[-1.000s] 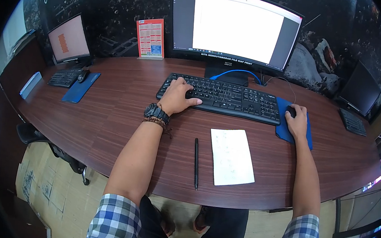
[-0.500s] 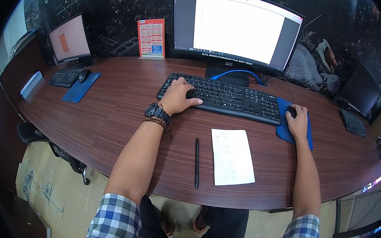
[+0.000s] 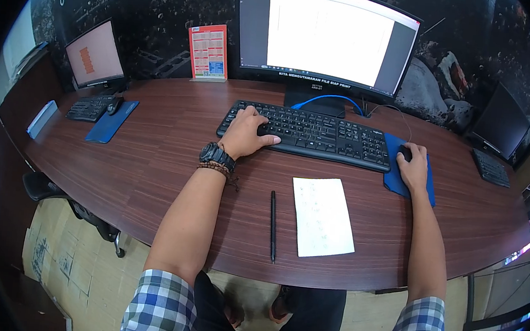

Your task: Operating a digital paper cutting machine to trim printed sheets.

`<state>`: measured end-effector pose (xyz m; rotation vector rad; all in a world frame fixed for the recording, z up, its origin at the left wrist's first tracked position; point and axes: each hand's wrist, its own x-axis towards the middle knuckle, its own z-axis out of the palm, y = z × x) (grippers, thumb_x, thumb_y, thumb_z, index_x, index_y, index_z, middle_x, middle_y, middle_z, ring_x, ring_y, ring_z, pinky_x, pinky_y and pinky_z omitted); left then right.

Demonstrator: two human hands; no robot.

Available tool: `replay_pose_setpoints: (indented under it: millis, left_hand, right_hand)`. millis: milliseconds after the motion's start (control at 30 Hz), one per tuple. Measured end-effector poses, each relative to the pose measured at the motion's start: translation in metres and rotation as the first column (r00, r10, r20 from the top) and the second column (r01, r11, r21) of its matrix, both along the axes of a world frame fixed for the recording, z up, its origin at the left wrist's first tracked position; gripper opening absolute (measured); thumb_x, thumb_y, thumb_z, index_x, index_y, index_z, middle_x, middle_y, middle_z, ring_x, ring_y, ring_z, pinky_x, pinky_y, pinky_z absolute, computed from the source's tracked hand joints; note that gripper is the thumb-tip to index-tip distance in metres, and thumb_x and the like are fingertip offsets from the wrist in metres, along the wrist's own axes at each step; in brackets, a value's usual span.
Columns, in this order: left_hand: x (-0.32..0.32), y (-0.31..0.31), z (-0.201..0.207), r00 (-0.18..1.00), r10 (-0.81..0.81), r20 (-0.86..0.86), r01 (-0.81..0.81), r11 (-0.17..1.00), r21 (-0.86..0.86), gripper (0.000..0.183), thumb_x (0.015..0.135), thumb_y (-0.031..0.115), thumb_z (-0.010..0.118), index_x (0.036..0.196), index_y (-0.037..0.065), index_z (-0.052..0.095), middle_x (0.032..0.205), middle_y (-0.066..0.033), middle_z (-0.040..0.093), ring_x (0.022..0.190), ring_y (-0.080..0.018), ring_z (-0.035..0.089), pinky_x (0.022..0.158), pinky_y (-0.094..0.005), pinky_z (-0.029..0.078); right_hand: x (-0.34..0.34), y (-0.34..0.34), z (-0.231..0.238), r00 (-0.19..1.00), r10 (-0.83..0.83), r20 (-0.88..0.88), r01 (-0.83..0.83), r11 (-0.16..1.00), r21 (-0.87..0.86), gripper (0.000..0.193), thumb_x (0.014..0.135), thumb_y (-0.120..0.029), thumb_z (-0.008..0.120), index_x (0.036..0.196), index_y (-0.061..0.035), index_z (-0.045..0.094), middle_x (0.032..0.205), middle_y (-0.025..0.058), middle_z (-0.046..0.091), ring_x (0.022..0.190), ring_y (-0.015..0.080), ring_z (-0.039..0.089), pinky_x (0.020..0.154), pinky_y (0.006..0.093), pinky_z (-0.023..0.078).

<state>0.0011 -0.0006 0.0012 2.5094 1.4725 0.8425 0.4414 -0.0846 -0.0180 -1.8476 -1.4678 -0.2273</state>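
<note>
My left hand (image 3: 247,135) rests on the left end of a black keyboard (image 3: 318,133), fingers over the keys and thumb stretched out to the right. A dark watch (image 3: 215,155) and a beaded bracelet sit on that wrist. On a blue mouse pad (image 3: 393,180) to the right, my right hand (image 3: 413,168) is wrapped over a black computer mouse (image 3: 403,153), which it mostly covers. Behind the keyboard stands a large monitor (image 3: 329,39) showing a mostly white page in a window. In front of the keyboard lie a handwritten white sheet (image 3: 324,218) and a black pen (image 3: 273,227).
The dark wooden desk (image 3: 151,174) curves around me. At left are a smaller monitor (image 3: 95,56), a second keyboard (image 3: 87,108) and another blue pad (image 3: 111,123). A red desk calendar (image 3: 208,53) stands beside the main monitor. At right is a dark monitor (image 3: 502,120) with a keyboard (image 3: 490,168).
</note>
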Motion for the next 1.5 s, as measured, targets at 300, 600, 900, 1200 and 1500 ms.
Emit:
replay_pose_setpoints:
  millis: [300, 600, 900, 1200, 1500]
  left_hand:
    - [-0.0008, 0.0019, -0.0007, 1.0, 0.002, -0.007, -0.002, 1.0, -0.007, 0.066, 0.077, 0.045, 0.083, 0.117, -0.004, 0.069, 0.116, -0.0181, 0.059, 0.113, -0.0328, 0.054, 0.099, -0.0398, 0.048]
    - [0.0007, -0.0002, -0.0002, 1.0, 0.012, -0.017, -0.012, 1.0, -0.005, 0.066, 0.077, 0.046, 0.083, 0.118, -0.004, 0.069, 0.116, -0.0178, 0.059, 0.113, -0.0326, 0.054, 0.099, -0.0396, 0.047]
    - [-0.0018, 0.0024, -0.0014, 1.0, -0.004, -0.006, 0.004, 1.0, -0.008, 0.066, 0.077, 0.047, 0.082, 0.118, -0.003, 0.069, 0.117, -0.0174, 0.058, 0.113, -0.0331, 0.053, 0.1, -0.041, 0.047]
    - [-0.0005, 0.0011, 0.0002, 1.0, 0.011, -0.017, -0.011, 1.0, -0.023, 0.066, 0.077, 0.048, 0.082, 0.118, -0.002, 0.069, 0.117, -0.0167, 0.057, 0.114, -0.0324, 0.053, 0.101, -0.0406, 0.047]
    - [0.0004, -0.0007, 0.0012, 1.0, 0.006, -0.003, -0.006, 1.0, -0.007, 0.066, 0.076, 0.044, 0.084, 0.117, -0.006, 0.068, 0.113, -0.0183, 0.06, 0.111, -0.0325, 0.055, 0.097, -0.0386, 0.048]
  right_hand:
    - [-0.001, -0.0004, 0.0011, 1.0, -0.013, -0.004, 0.013, 1.0, -0.018, 0.039, 0.083, -0.024, 0.066, 0.118, -0.0063, 0.066, 0.123, 0.0171, 0.056, 0.114, 0.0381, 0.058, 0.098, 0.0441, 0.047]
    - [0.0014, -0.0001, -0.0007, 1.0, -0.006, 0.007, 0.006, 1.0, -0.005, 0.039, 0.083, -0.024, 0.067, 0.118, -0.0065, 0.066, 0.122, 0.0172, 0.056, 0.113, 0.0381, 0.058, 0.097, 0.0442, 0.047]
    - [0.0044, 0.0021, -0.0025, 1.0, 0.002, 0.016, -0.002, 1.0, 0.002, 0.039, 0.082, -0.023, 0.067, 0.118, -0.0064, 0.066, 0.123, 0.017, 0.057, 0.113, 0.0379, 0.058, 0.098, 0.0441, 0.047]
    - [0.0006, 0.0001, 0.0008, 1.0, -0.02, 0.006, 0.02, 1.0, -0.022, 0.04, 0.083, -0.024, 0.067, 0.119, -0.0066, 0.065, 0.124, 0.0171, 0.056, 0.115, 0.0378, 0.058, 0.098, 0.044, 0.047]
    - [0.0005, 0.0005, 0.0003, 1.0, -0.007, 0.001, 0.007, 1.0, -0.007, 0.039, 0.082, -0.023, 0.067, 0.118, -0.0068, 0.066, 0.123, 0.0169, 0.057, 0.114, 0.0373, 0.058, 0.098, 0.0441, 0.047]
